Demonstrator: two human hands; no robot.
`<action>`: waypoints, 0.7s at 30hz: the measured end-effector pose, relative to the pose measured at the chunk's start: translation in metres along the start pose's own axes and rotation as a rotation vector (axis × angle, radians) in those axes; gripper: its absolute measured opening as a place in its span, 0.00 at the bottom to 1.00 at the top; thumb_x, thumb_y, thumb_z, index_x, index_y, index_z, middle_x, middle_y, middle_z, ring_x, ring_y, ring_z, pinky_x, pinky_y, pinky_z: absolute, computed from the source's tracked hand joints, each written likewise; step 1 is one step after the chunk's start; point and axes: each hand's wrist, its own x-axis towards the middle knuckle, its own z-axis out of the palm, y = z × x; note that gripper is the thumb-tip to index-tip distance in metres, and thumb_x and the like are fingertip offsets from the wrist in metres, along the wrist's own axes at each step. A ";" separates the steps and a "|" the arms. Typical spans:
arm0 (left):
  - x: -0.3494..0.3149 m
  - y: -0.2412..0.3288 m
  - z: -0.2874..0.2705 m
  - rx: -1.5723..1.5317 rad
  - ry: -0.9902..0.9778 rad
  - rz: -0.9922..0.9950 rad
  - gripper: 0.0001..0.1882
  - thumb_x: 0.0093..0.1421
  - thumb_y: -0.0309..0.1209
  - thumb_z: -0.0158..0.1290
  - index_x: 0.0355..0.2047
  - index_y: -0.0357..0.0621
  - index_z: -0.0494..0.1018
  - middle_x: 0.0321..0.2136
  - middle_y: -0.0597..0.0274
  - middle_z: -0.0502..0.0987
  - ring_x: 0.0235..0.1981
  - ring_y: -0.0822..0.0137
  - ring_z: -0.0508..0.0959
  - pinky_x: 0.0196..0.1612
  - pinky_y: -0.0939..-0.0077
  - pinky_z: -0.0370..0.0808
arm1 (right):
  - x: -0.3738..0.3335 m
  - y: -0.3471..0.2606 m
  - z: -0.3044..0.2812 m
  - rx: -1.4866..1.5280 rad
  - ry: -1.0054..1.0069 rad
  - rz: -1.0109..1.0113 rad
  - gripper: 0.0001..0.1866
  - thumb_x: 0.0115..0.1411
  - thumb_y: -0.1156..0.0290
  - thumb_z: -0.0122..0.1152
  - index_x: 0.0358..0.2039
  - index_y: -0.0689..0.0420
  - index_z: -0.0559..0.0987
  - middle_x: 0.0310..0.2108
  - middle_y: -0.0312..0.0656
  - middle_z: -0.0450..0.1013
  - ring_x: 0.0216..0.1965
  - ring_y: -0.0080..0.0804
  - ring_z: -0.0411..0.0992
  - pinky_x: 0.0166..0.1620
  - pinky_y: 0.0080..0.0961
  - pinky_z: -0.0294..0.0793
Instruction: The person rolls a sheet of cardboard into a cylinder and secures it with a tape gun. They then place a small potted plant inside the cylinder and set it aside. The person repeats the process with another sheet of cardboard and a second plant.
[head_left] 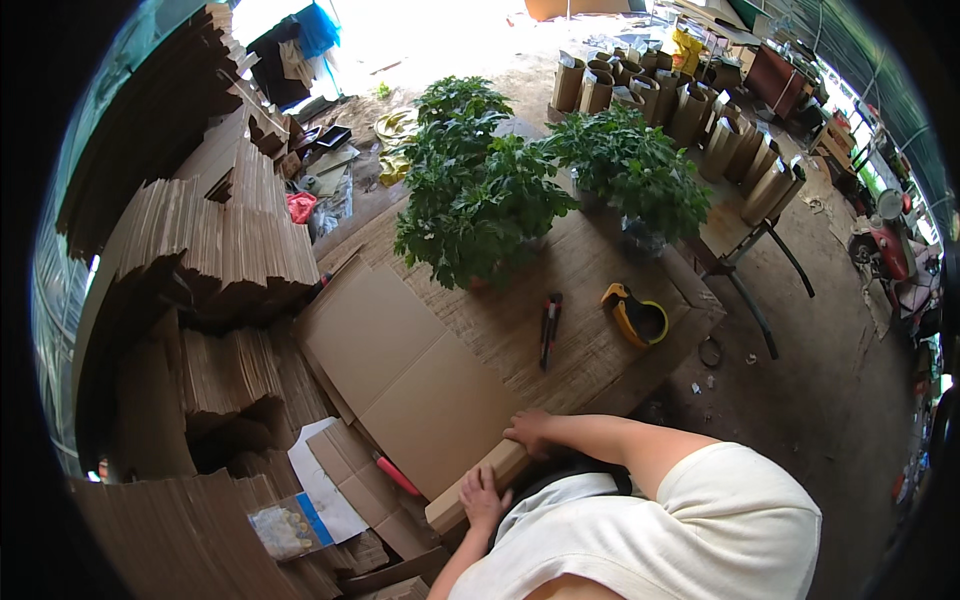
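A flat brown cardboard sheet (430,370) with crease lines lies across the near left part of the wooden table (480,310). Its near edge is folded up into a narrow strip along my body. My left hand (483,497) grips the left part of that strip, fingers over the top. My right hand (530,431) holds the strip's right end, with its fingertips curled over onto the sheet. Beyond the sheet lie a box cutter (551,331) with a dark and red handle and a yellow tape dispenser (636,316). Neither hand touches these two.
Leafy green plants (490,200) stand in bunches on the table's far side. Tall stacks of flattened cardboard (215,235) crowd the left. Several brown cardboard sleeves (690,110) stand at the far right. A red-handled object (398,475) rests beside the sheet, left of my left hand.
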 end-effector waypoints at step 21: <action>0.129 -0.060 -0.041 -0.041 -0.041 -0.117 0.48 0.41 0.50 0.62 0.59 0.46 0.54 0.57 0.51 0.56 0.60 0.50 0.51 0.60 0.51 0.47 | 0.019 -0.008 0.005 -0.085 0.731 0.047 0.38 0.55 0.41 0.43 0.57 0.60 0.61 0.60 0.54 0.54 0.61 0.48 0.51 0.61 0.42 0.47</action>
